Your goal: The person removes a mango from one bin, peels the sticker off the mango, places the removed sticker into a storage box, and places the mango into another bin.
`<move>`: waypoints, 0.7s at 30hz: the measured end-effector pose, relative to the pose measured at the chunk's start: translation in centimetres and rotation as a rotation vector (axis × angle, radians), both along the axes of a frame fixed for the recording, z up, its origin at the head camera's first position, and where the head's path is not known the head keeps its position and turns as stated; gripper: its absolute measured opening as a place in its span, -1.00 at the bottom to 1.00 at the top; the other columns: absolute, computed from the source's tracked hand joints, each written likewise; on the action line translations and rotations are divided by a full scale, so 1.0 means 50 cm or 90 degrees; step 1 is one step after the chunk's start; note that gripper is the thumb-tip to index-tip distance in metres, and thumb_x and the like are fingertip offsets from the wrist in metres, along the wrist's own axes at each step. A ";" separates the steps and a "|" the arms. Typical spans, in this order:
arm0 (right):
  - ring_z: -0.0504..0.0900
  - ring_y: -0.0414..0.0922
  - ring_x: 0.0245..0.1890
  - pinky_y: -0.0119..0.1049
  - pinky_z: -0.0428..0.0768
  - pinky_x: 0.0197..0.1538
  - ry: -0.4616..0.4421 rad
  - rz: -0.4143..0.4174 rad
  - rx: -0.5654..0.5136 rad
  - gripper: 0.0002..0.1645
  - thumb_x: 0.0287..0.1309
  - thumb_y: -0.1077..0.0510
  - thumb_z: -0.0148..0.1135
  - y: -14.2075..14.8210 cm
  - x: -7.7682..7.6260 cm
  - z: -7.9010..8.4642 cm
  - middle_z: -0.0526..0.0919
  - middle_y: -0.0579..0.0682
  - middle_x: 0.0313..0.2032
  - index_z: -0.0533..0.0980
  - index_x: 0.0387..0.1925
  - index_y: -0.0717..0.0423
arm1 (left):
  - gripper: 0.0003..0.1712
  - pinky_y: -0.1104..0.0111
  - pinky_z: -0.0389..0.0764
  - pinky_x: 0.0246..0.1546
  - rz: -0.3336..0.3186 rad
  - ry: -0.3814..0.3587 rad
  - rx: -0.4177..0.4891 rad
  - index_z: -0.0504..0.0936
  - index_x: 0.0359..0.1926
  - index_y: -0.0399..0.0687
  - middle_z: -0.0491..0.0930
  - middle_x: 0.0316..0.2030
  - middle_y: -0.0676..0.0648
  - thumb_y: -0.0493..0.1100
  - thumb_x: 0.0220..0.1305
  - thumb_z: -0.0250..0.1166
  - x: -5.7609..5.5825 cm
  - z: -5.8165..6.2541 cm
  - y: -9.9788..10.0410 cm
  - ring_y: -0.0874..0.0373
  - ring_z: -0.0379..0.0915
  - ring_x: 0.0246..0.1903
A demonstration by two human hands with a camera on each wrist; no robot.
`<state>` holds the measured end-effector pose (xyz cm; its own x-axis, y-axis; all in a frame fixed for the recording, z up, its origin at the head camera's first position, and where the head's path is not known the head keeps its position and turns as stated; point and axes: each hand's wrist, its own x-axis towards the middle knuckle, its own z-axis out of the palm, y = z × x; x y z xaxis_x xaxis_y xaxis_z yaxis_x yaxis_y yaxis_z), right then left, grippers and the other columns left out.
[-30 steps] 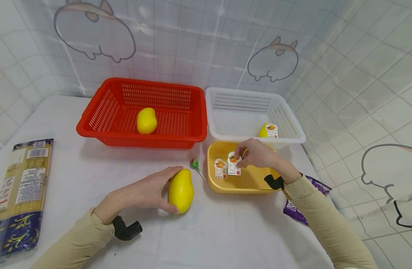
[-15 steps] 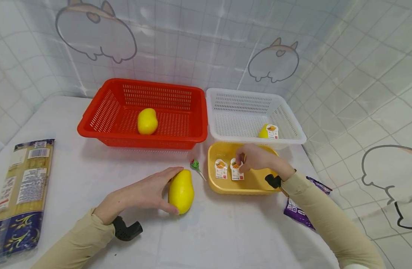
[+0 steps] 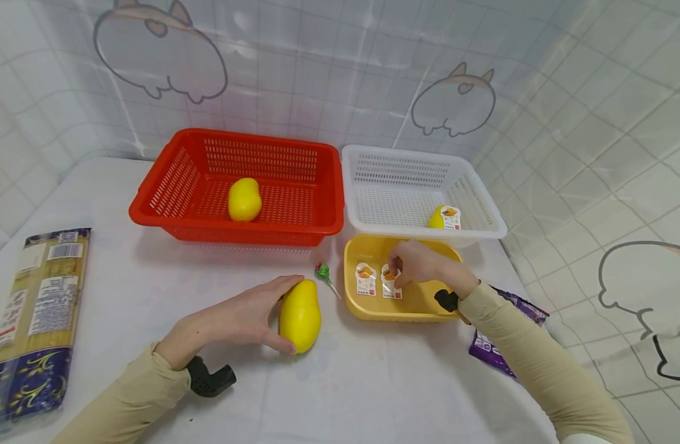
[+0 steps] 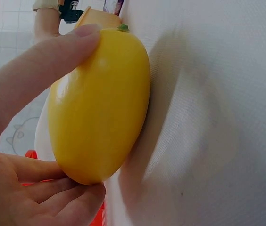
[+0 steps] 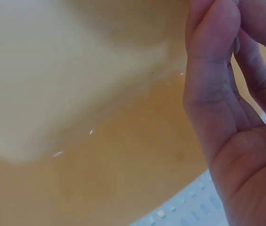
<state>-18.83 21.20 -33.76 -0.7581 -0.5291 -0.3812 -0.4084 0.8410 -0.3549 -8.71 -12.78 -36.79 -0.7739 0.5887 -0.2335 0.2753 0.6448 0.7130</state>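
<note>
My left hand (image 3: 242,316) grips a yellow mango (image 3: 300,316) on the white tabletop, thumb at one end and fingers at the other. In the left wrist view the mango (image 4: 100,108) shows a small green stem tip beside the thumb. My right hand (image 3: 420,264) reaches into a yellow basket (image 3: 423,314), its thumb and fingertips pinching at a white label (image 3: 392,290) with a mango picture. A second such label (image 3: 365,280) lies to its left in the basket. In the right wrist view, thumb and fingertips of the hand (image 5: 236,108) meet; the label is hidden.
Behind stands a red basket (image 3: 251,234) with one mango (image 3: 244,200) in it. Beside it, a white basket (image 3: 368,185) holds a labelled mango (image 3: 435,219). A lollipop (image 3: 322,271), a noodle packet (image 3: 45,290) and a purple packet (image 3: 492,357) lie about.
My right hand has come slightly down and toward me in the yellow basket, and the label at its fingertips has shifted with it. The left hand stays on the mango.
</note>
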 end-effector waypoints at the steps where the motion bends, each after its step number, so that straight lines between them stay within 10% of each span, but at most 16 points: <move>1: 0.44 -0.15 -0.41 -0.38 0.41 -0.32 0.000 -0.001 0.002 -0.78 -0.04 0.22 0.56 0.000 0.000 -0.001 0.52 -0.08 -0.50 0.60 -0.43 0.13 | 0.31 -0.05 0.27 0.43 0.000 -0.001 0.001 0.14 0.53 -0.03 0.21 0.48 -0.06 0.28 -0.16 0.60 0.000 0.000 0.000 0.00 0.21 0.40; 21: 0.46 -0.13 -0.36 -0.37 0.44 -0.28 -0.003 -0.004 0.001 -0.78 0.00 0.20 0.55 -0.003 0.006 -0.005 0.55 -0.02 -0.45 0.61 -0.39 0.13 | 0.32 -0.04 0.28 0.42 0.001 0.005 -0.001 0.14 0.53 -0.03 0.20 0.48 -0.07 0.28 -0.17 0.61 0.000 -0.002 0.000 -0.01 0.21 0.40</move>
<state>-18.54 21.06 -34.03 -0.7599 -0.5238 -0.3850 -0.4017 0.8440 -0.3554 -8.68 -12.78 -36.90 -0.7766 0.5874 -0.2278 0.2804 0.6460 0.7100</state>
